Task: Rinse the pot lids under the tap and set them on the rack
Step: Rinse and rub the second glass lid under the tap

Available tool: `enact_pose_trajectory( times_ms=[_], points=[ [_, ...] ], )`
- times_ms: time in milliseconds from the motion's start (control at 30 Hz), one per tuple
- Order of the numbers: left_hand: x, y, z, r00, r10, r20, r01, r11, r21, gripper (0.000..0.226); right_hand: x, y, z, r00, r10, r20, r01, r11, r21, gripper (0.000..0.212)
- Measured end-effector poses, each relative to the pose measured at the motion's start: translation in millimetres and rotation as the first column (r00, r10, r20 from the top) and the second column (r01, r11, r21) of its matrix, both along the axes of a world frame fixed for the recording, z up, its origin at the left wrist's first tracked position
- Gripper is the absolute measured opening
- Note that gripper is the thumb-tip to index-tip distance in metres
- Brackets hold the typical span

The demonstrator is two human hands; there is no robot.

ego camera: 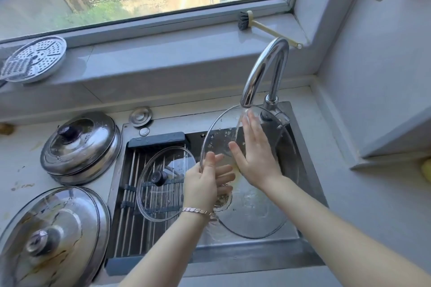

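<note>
While water runs from the tap [263, 72], a glass lid [254, 207] stands tilted over the sink [310, 170], its top rim just under the spout. Left hand [203, 184] pinches the lid's left rim, thumb in front. Right hand [254, 154] lies spread flat against the glass. Rack [149, 196] spans the sink's left half and holds a smaller lid [163, 184], close beside the left hand. Two steel lids [80, 147] rest on the counter [21, 165], left. Brush [245, 21] on the sill.

Perforated steamer plate [35, 59] on windowsill [163, 53], dish brush [245, 21] — yellow sponge [427, 170] at right
</note>
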State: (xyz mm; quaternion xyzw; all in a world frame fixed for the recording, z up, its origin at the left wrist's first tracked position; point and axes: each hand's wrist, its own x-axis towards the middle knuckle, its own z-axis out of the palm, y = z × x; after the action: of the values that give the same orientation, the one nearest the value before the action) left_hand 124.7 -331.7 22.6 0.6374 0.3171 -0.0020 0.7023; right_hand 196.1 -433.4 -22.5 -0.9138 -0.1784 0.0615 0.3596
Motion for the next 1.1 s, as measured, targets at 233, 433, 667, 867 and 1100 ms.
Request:
enact_pose_trajectory(
  times_ms=[233, 433, 667, 867, 1100],
  points=[
    [10, 15, 0, 0.975, 0.217, -0.042, -0.221, 0.966, -0.132, 0.049, -22, 1, -11, 0.876, 0.48, 0.042, -0.473, 0.874, -0.116, 0.077],
    [4, 12, -1, 0.982, 0.184, -0.05, -0.19, 0.968, -0.163, 0.047, 14, -8, -9, 0.986, 0.155, -0.062, -0.167, 0.942, -0.291, 0.098],
    [2, 19, -13, 0.973, 0.216, -0.078, -0.227, 0.957, -0.184, 0.053, -16, -4, -11, 0.832, 0.55, 0.075, -0.521, 0.819, -0.24, 0.077],
    [1, 10, -11, 0.975, 0.186, -0.123, -0.205, 0.963, -0.176, 0.051, 0, -6, -8, 0.957, 0.285, -0.047, -0.283, 0.895, -0.345, 0.091],
    [5, 13, -12, 0.971, 0.188, -0.149, -0.219, 0.948, -0.23, 0.059, 17, 27, 2, 0.95, 0.313, -0.015, -0.304, 0.91, -0.281, 0.072]
  ],
)
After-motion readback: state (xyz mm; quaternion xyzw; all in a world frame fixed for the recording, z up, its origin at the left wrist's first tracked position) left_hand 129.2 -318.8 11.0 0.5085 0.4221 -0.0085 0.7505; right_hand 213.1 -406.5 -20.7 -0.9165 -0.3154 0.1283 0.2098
